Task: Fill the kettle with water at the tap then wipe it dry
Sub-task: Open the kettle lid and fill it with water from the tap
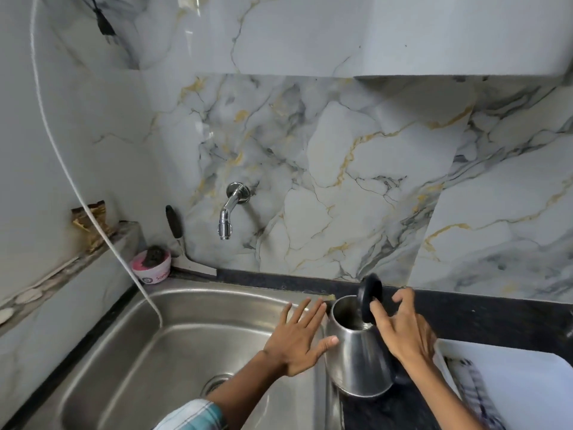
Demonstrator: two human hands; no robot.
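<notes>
A steel kettle (356, 364) stands on the dark counter just right of the sink, its mouth uncovered. Its black lid (369, 301) is tipped up on edge above the rim. My right hand (403, 327) is at the lid, with the fingertips on it. My left hand (299, 339) is flat and spread, fingers apart, with the thumb touching the kettle's left side. The chrome tap (228, 214) juts from the marble wall above the sink, and no water runs from it. A checked cloth (477, 395) lies at the right on a white surface.
The steel sink (130, 342) fills the lower left, with its drain near my left forearm. A white cord (102, 231) hangs down into the sink. A pink tub with a scrubber (152, 265) and a black-handled scraper (176, 237) sit at the back left corner.
</notes>
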